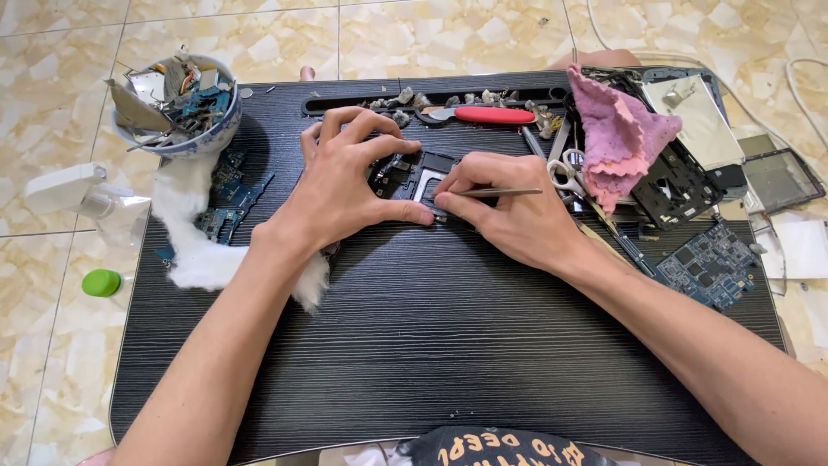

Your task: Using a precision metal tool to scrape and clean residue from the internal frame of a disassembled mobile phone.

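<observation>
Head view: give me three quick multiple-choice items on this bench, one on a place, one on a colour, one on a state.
1. Where is the bowl of scrap parts?
A. far left corner of the black table
B. near right corner
C. on the floor

2. What colour is the cloth at the right?
A. green
B. pink
C. white

3. What does the right hand hold?
A. nothing
B. scissors
C. thin metal tweezers

Answers: 1 A, the bowl stands at the table's far left. 2 B, the crumpled cloth is pink. 3 C, the tweezers lie pinched in its fingers while the left hand steadies the black frame.
</observation>
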